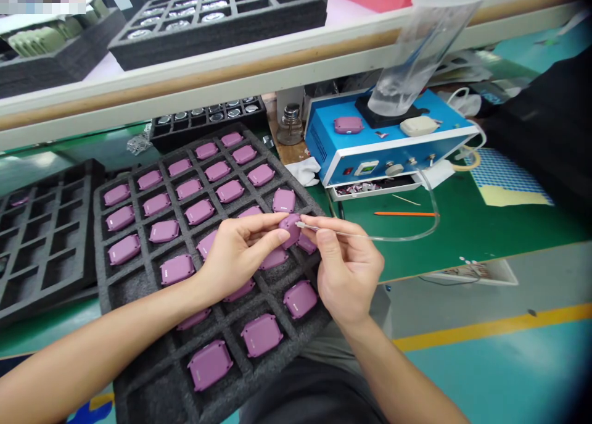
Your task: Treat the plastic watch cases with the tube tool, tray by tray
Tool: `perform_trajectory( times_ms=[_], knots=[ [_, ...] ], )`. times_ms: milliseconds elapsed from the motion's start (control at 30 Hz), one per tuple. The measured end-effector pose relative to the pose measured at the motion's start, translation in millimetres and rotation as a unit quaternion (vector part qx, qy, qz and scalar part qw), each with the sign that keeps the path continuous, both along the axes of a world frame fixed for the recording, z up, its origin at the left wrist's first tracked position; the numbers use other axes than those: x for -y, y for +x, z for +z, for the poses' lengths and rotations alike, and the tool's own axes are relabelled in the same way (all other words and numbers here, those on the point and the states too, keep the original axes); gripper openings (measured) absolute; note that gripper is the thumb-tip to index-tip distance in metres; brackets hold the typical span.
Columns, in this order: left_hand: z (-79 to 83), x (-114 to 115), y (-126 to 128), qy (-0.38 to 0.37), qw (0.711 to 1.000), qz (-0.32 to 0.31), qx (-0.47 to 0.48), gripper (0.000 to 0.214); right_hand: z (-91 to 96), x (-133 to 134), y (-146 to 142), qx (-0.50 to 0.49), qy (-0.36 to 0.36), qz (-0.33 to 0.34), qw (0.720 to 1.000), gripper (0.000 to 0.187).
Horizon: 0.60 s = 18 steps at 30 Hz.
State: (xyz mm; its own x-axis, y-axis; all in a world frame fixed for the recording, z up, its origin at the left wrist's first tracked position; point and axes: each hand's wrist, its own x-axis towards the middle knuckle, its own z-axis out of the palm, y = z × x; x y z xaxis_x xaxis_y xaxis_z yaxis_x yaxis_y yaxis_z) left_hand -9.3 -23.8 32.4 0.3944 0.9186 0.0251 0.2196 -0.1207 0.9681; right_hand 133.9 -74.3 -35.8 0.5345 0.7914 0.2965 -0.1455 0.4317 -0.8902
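Note:
Between the thumb and fingers of my left hand (pixel 235 251) is a purple watch case (pixel 289 229), raised above the foam tray. My right hand (pixel 349 266) pinches a thin dispensing needle (pixel 309 226), its pale tip at the case's edge. From the needle a clear tube (pixel 402 237) curves right and up to the front of a blue dispenser box (pixel 388 149). Below both hands lies the black foam tray (pixel 129 288), with many purple cases in its compartments, one per compartment; my left forearm covers some of them.
A clear cylinder (pixel 407 72), a purple case (pixel 348 125) and a beige case (pixel 419 126) stand on the dispenser. An orange stick (pixel 406 214) lies on the green mat. Glass bottle (pixel 291 124) behind; another foam tray (pixel 69 226) at left. A shelf edge (pixel 208 66) crosses above.

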Motion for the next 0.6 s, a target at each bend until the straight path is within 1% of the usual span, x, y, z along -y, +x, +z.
perform_trajectory(
  times_ms=[133, 433, 600],
  knots=[
    [0.7, 0.3, 0.0, -0.002, 1.000, 0.000, 0.008, 0.031, 0.2, 0.1, 0.1, -0.003, 0.003, 0.003, 1.000, 0.010],
    [2.0, -0.7, -0.9, 0.004, 1.000, -0.005, -0.007, 0.030, -1.1, 0.3, 0.2, -0.004, 0.012, 0.008, 1.000, 0.010],
    [3.8, -1.6, -0.9, 0.026, 0.999, -0.002, -0.024, 0.029, -1.6, -0.2, 0.4, -0.008, 0.016, 0.015, 1.000, 0.010]
  ],
)
